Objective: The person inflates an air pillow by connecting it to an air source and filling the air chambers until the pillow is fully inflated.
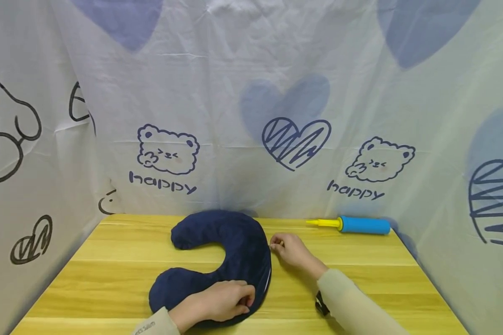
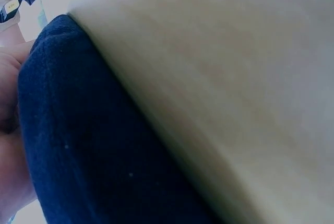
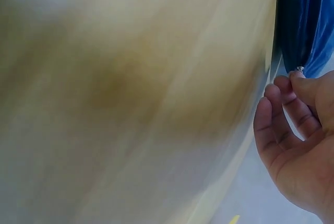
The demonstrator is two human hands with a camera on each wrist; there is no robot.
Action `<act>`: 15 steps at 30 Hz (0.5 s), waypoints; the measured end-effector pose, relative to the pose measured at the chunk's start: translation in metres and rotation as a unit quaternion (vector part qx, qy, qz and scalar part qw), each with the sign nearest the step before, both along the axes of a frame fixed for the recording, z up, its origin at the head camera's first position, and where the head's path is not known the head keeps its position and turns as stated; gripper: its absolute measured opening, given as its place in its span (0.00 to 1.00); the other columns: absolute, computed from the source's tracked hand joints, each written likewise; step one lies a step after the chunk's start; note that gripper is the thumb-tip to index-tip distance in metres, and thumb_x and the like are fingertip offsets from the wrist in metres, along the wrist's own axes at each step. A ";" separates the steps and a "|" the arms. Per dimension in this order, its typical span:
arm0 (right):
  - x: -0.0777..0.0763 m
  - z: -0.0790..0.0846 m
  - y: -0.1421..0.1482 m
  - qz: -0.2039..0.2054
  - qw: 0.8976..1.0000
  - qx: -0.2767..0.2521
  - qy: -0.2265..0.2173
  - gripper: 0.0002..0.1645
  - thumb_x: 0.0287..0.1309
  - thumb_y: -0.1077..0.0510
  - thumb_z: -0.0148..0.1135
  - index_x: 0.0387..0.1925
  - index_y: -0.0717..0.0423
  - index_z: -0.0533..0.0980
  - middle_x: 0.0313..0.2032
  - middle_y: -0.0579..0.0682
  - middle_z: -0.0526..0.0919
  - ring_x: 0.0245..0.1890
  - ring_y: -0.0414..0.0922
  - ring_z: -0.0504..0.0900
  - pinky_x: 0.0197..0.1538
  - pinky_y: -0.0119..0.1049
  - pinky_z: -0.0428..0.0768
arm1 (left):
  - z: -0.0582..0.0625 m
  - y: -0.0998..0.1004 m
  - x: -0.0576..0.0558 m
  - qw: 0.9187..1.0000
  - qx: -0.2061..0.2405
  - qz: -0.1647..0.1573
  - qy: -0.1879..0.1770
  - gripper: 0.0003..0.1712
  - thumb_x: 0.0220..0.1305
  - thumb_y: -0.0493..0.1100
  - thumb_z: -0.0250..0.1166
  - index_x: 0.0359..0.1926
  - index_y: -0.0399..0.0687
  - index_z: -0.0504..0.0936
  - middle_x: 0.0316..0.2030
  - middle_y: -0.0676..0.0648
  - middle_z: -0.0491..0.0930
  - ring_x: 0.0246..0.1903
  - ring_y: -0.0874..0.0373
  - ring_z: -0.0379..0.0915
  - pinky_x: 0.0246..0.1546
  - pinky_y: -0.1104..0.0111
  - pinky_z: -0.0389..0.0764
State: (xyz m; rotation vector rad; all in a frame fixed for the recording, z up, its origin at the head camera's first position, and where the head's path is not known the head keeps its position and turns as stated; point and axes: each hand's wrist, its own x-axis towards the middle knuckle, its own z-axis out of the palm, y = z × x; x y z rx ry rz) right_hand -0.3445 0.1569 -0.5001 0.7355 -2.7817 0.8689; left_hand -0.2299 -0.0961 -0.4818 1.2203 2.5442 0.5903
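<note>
A navy blue U-shaped neck pillow [image 1: 251, 246] lies on the table with its opening toward the left. My left hand [image 1: 228, 300], fingers curled, grips the pillow's lower right edge. In the left wrist view the dark plush fabric [image 2: 94, 130] hides part of that hand. Beyond the pillow's outer right side, my right hand [image 1: 292, 251] pinches a small metal zipper pull [image 3: 300, 69] between thumb and index finger; its other fingers are loosely bent. A pale slit of the zipper seam [image 1: 267, 283] shows along the outer curve, between the two hands.
A blue hand pump [image 1: 364, 225] with a yellow nozzle lies at the table's back right. The wood-grain table [image 1: 360, 274] ends at a printed white cloth [image 1: 234, 186] hanging behind and along both sides. A black band [image 1: 321, 304] shows at the right sleeve.
</note>
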 end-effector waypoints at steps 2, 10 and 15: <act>-0.002 0.000 -0.001 -0.004 1.000 -0.007 0.004 0.07 0.68 0.65 0.66 0.33 0.52 0.82 0.29 0.41 0.83 0.30 0.39 0.76 0.39 0.38 0.76 | 0.001 0.001 0.000 1.000 -0.001 0.000 0.001 0.09 0.71 0.41 0.68 0.37 0.60 0.77 0.30 0.63 0.69 0.26 0.71 0.66 0.29 0.76 0.71; -0.016 0.000 -0.006 -0.032 0.999 -0.020 0.001 0.06 0.68 0.64 0.65 0.34 0.52 0.83 0.31 0.43 0.84 0.32 0.41 0.78 0.42 0.41 0.78 | 0.001 0.001 0.000 1.000 -0.003 0.002 0.000 0.09 0.71 0.41 0.69 0.37 0.60 0.76 0.30 0.63 0.68 0.26 0.71 0.66 0.29 0.75 0.71; -0.023 -0.002 -0.009 -0.044 0.999 -0.028 -0.006 0.06 0.70 0.63 0.64 0.35 0.51 0.82 0.32 0.44 0.84 0.32 0.42 0.78 0.41 0.42 0.77 | 0.000 0.001 0.000 1.000 -0.001 0.004 -0.004 0.10 0.71 0.41 0.68 0.37 0.60 0.76 0.30 0.63 0.69 0.26 0.71 0.66 0.29 0.75 0.71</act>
